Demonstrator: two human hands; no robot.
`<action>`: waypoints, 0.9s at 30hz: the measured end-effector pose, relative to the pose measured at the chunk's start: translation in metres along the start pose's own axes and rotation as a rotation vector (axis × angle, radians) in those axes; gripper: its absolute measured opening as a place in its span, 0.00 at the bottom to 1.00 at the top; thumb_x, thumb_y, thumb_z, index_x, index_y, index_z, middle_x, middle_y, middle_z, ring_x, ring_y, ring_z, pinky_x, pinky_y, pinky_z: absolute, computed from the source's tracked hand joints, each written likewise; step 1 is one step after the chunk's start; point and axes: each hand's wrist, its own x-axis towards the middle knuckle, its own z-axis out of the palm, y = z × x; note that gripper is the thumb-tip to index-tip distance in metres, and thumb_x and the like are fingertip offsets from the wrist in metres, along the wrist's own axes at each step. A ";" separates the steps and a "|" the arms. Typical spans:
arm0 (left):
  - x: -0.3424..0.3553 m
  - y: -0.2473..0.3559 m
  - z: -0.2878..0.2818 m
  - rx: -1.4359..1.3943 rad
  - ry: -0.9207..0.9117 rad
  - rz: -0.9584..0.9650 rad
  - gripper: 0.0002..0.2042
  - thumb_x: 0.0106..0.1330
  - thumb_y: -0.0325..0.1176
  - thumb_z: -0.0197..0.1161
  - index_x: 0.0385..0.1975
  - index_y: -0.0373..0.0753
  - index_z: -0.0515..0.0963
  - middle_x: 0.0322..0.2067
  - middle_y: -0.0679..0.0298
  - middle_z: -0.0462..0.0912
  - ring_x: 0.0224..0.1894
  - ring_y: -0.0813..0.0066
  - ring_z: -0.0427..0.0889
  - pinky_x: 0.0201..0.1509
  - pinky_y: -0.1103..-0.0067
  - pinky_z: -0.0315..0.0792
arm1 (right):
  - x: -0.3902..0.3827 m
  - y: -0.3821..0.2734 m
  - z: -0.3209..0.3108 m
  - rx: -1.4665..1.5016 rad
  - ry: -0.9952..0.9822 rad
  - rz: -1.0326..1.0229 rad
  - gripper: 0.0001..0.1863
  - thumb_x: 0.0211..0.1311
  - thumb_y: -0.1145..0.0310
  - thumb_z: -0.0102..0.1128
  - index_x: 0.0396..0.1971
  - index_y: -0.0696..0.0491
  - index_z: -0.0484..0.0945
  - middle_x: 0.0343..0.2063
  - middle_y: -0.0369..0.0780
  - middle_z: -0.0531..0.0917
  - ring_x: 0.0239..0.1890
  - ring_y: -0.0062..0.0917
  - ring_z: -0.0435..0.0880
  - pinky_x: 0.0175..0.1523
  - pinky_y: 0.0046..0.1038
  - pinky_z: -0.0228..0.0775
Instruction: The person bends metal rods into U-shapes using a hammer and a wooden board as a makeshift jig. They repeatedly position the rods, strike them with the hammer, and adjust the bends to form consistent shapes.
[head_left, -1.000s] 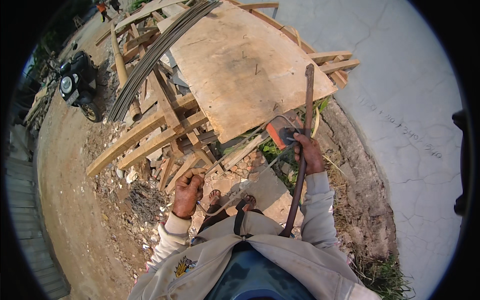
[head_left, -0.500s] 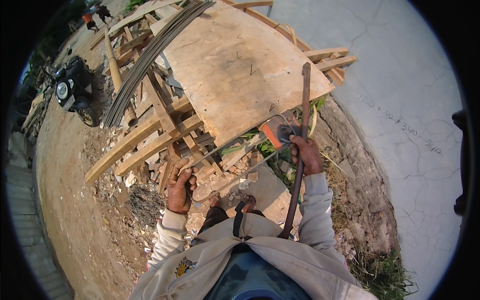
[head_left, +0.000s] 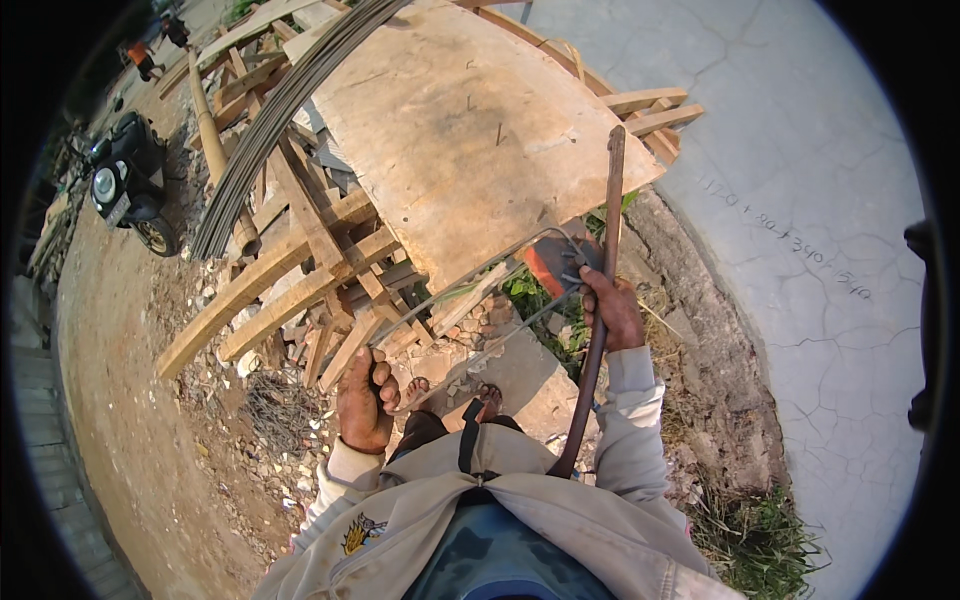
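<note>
My left hand is closed round one end of a thin metal rod bent into a long, narrow loop, blurred near the hand. The loop's far end reaches a small orange and dark block at the plywood's near edge. My right hand is closed on a long brown metal bar with a notched tip. Its thumb and fingers also lie close to the loop and the block; whether they grip the rod too, I cannot tell. The bar slants from my waist up past the block.
A nail-studded plywood sheet rests on stacked timber. A bundle of straight rods and a bamboo pole lie left of it. Further left stands a motorbike. Rubble surrounds my feet; a cracked grey surface lies right.
My left hand has dropped slightly, its end of the rod loop moving with it. My right hand and the bar stay almost in place. The view has shifted a little.
</note>
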 end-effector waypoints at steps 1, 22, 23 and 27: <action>0.003 -0.002 0.002 0.002 0.015 0.047 0.14 0.76 0.45 0.58 0.35 0.41 0.73 0.22 0.73 0.66 0.17 0.84 0.63 0.18 0.85 0.58 | 0.000 0.000 0.000 0.022 -0.004 0.005 0.15 0.60 0.60 0.69 0.27 0.56 0.77 0.15 0.33 0.75 0.11 0.16 0.70 0.15 0.20 0.66; 0.065 0.037 0.005 0.188 0.040 0.113 0.12 0.74 0.45 0.61 0.31 0.46 0.72 0.16 0.76 0.62 0.13 0.86 0.55 0.15 0.85 0.49 | 0.001 -0.005 0.001 0.031 -0.025 0.021 0.13 0.59 0.63 0.71 0.27 0.54 0.76 0.16 0.32 0.74 0.12 0.15 0.71 0.16 0.20 0.65; 0.067 0.038 0.004 0.201 0.030 0.111 0.12 0.74 0.45 0.61 0.31 0.46 0.72 0.16 0.76 0.61 0.13 0.86 0.55 0.15 0.85 0.49 | 0.001 -0.006 0.001 0.021 -0.029 0.025 0.13 0.59 0.63 0.71 0.29 0.55 0.76 0.16 0.31 0.74 0.12 0.15 0.70 0.16 0.19 0.65; 0.073 0.038 0.002 0.218 0.073 0.131 0.13 0.75 0.45 0.60 0.32 0.44 0.74 0.15 0.77 0.62 0.12 0.87 0.54 0.14 0.85 0.46 | 0.002 -0.008 0.001 -0.038 -0.006 0.059 0.12 0.60 0.64 0.70 0.30 0.55 0.77 0.16 0.31 0.74 0.12 0.14 0.70 0.16 0.19 0.65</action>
